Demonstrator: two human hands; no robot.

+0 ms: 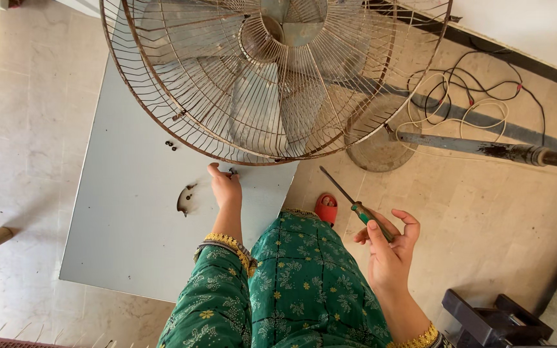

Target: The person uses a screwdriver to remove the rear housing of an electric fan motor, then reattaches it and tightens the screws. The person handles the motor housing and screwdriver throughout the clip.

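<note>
A large pedestal fan lies tipped across the top of the frame, its rusty wire fan guard (272, 77) filling the upper centre and the pale blades (259, 109) showing through the wires. The lower rim of the guard rests over a pale grey table (130, 212) that runs down the left half of the frame. The left hand (225, 187) sits at the centre, just under that rim, its fingertips pinched together on a small dark screw (233, 171) at the table surface beside the guard; the grip is closed on it. A little to the left, two more small dark screws (171, 145) lie loose on the table near the guard rim, and a curved metal clip (184, 198) lies lower, just left of the left hand. The right hand (388, 241) is at the lower right of centre, well apart from the fan, its grip closed around the green handle of a screwdriver (356, 205), whose thin shaft points up and left toward the guard without touching it. Between the two hands a green patterned garment covers the person's lap, and a red slipper (327, 207) peeks out just above it. At the right, the fan's round base (375, 145) lies on the tiled floor, its pole (485, 148) runs off to the right edge, and tangled cables (465, 96) lie in the upper right.
</note>
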